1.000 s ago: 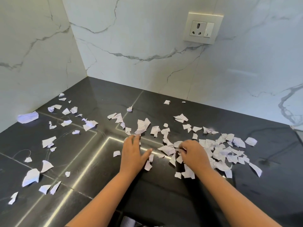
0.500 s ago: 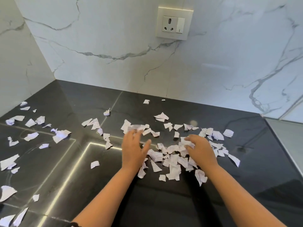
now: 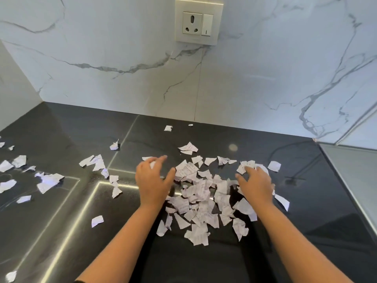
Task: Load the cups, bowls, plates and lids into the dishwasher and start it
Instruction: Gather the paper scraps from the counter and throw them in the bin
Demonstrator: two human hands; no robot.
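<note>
Scraps of torn paper [image 3: 195, 193] lie heaped on the glossy black counter [image 3: 61, 231], with looser bits strewn far off to the left. The left hand [image 3: 153, 180] lies flat at the heap's left edge, fingers stretched forward and thumb splayed. The right hand [image 3: 256, 184] spreads its fingers over the scraps on the right side, and neither hand pinches anything that I can make out. No cups, bowls, plates, lids or dishwasher are in view. A quick raking pull could likely flick these light pieces off the near edge, and flat ones may cling to the slick surface and get missed.
</note>
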